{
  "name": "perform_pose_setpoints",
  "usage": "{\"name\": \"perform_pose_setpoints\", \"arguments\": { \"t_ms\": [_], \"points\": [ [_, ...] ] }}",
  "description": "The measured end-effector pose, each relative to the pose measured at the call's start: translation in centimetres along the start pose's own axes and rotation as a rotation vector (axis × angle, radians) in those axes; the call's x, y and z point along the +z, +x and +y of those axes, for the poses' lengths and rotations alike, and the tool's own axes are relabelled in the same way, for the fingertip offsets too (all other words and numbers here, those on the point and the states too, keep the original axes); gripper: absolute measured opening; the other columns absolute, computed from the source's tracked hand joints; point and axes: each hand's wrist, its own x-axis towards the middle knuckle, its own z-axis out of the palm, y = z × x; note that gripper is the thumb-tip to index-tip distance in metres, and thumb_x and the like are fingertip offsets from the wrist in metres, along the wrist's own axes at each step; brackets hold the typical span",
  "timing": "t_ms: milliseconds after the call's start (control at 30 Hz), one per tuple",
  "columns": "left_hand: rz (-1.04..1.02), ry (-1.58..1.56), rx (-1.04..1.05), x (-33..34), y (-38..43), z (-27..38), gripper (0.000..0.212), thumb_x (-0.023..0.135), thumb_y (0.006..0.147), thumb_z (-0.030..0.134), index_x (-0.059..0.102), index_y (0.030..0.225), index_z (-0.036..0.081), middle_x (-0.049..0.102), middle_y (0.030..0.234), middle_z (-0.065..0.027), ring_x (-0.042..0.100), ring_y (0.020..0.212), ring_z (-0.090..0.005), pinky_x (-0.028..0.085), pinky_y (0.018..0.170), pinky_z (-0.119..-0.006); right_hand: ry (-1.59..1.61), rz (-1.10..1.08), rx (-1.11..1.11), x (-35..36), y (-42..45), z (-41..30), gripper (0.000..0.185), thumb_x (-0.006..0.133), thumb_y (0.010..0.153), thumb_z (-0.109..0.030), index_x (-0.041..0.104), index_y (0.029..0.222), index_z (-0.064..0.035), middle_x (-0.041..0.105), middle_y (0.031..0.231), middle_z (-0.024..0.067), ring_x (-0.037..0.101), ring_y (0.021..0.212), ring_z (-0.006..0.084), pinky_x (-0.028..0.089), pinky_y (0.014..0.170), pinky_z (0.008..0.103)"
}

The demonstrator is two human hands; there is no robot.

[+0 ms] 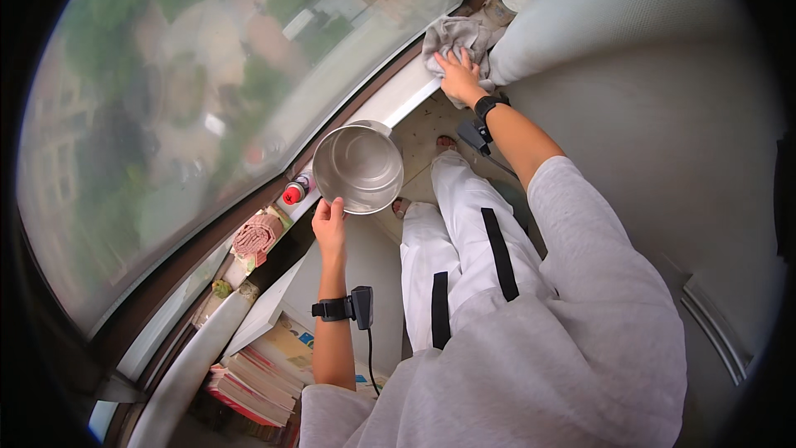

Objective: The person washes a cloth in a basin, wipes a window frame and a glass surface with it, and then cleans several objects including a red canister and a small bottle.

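My left hand (329, 227) grips the near rim of a round metal pot (358, 168), thumb on the wall's inside edge. The pot is at the narrow white windowsill (415, 88) and overhangs its room-side edge; whether it rests there I cannot tell. Its inside shows bare shiny metal. Farther along the sill, my right hand (461, 76) presses on a crumpled grey cloth (459, 37), fingers spread over it. Part of the cloth hangs down past the sill's edge.
A spray can with a red top (293, 193) stands beside the pot. Nearer lies a rolled pink mat (257, 235). Jars (511, 0) stand beyond the cloth, next to a large pale padded surface (578, 12). Stacked books (258, 382) fill a low shelf. A large window (186, 99) borders the sill.
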Motion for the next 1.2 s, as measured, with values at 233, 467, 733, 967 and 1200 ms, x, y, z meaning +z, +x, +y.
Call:
{"name": "perform_pose_setpoints", "arguments": {
  "t_ms": [233, 467, 733, 967, 1200],
  "points": [
    [-0.001, -0.007, 0.012, 2.4, 1.2, 2.7, 0.013, 0.053, 0.089, 0.02, 0.055, 0.085, 0.008, 0.051, 0.076, 0.0059, 0.05, 0.071, -0.0041, 0.046, 0.07, -0.023, 0.263, -0.445, -0.85, 4.7, -10.6, -9.4, 0.035, 0.052, 0.071, -0.005, 0.061, 0.104, -0.0067, 0.059, 0.111, 0.0128, 0.048, 0.105, 0.0295, 0.037, 0.085, 0.0445],
    [-0.141, 0.004, 0.071, 8.3, 6.7, 5.8, 0.025, 0.057, 0.088, 0.02, 0.048, 0.068, 0.009, 0.046, 0.066, 0.0065, 0.043, 0.062, -0.002, 0.042, 0.061, -0.019, 0.973, -0.605, 0.019, 2.4, -14.1, -7.7, 0.043, 0.049, 0.072, -0.002, 0.057, 0.115, -0.0037, 0.064, 0.083, 0.0109, 0.058, 0.068, 0.0125, 0.045, 0.056, 0.0284],
    [-0.214, 0.196, 0.192, 19.8, 15.5, 4.4, 0.031, 0.06, 0.084, 0.029, 0.049, 0.068, 0.004, 0.048, 0.059, 0.0014, 0.041, 0.057, -0.0069, 0.037, 0.054, -0.024, 1.119, -0.319, 0.239, -2.6, -13.3, 5.5, 0.052, 0.049, 0.073, -0.005, 0.051, 0.124, -0.0051, 0.061, 0.087, 0.0056, 0.053, 0.069, 0.0106, 0.044, 0.062, 0.0239],
    [-0.161, 0.291, 0.321, 24.2, 18.9, 0.7, 0.031, 0.059, 0.085, 0.03, 0.052, 0.069, 0.004, 0.05, 0.061, 0.0027, 0.042, 0.059, -0.0064, 0.036, 0.056, -0.023, 1.099, -0.285, 0.357, -5.6, -15.5, 9.8, 0.052, 0.049, 0.072, -0.005, 0.053, 0.124, -0.008, 0.06, 0.09, 0.0046, 0.053, 0.072, 0.0095, 0.043, 0.065, 0.0226],
    [-0.162, 0.332, 0.263, 25.7, 19.6, 0.7, 0.035, 0.06, 0.082, 0.035, 0.052, 0.073, 0.002, 0.057, 0.067, -0.0102, 0.049, 0.062, -0.0178, 0.042, 0.063, -0.031, 1.17, -0.245, 0.426, -5.3, -16.5, 9.7, 0.053, 0.049, 0.069, -0.003, 0.052, 0.122, -0.0033, 0.06, 0.093, 0.0058, 0.054, 0.075, 0.0111, 0.045, 0.066, 0.0245]
  ]
}}
